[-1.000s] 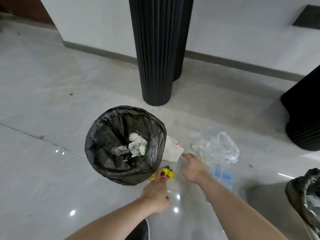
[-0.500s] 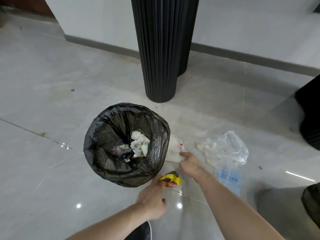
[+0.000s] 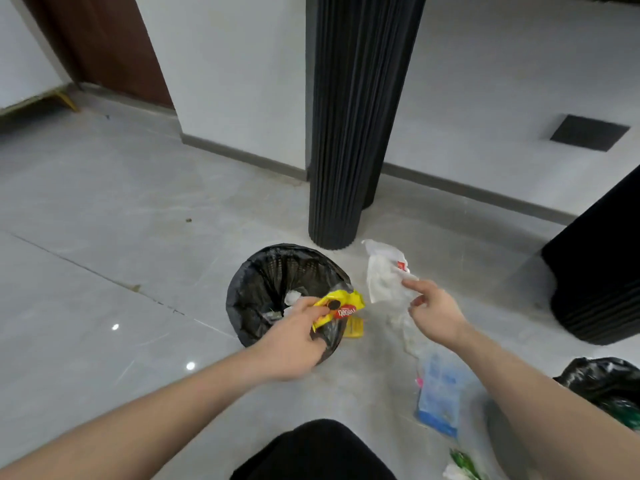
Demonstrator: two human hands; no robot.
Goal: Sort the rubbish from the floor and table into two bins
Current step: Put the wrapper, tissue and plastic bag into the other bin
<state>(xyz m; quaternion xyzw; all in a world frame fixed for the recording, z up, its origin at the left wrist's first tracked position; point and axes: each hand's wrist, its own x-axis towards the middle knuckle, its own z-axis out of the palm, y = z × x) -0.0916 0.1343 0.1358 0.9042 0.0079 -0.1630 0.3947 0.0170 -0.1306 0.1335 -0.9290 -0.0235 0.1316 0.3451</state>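
A single head-worn wide-angle view looks forward and steeply down at the floor [image 3: 104, 209] from above. Both forearms reach in from the near edge; the bin [image 3: 263, 282] sits close, mid-frame, the wall [image 3: 242, 81] far behind.

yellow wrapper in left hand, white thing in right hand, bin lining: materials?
Yellow wrapper: looks like glossy printed plastic film; it creases sharply.
White wrapper: thin paper or plastic, can't tell; matte, crumpled, with a small red mark.
Bin liner: black plastic film, shiny and wrinkled over the rim.
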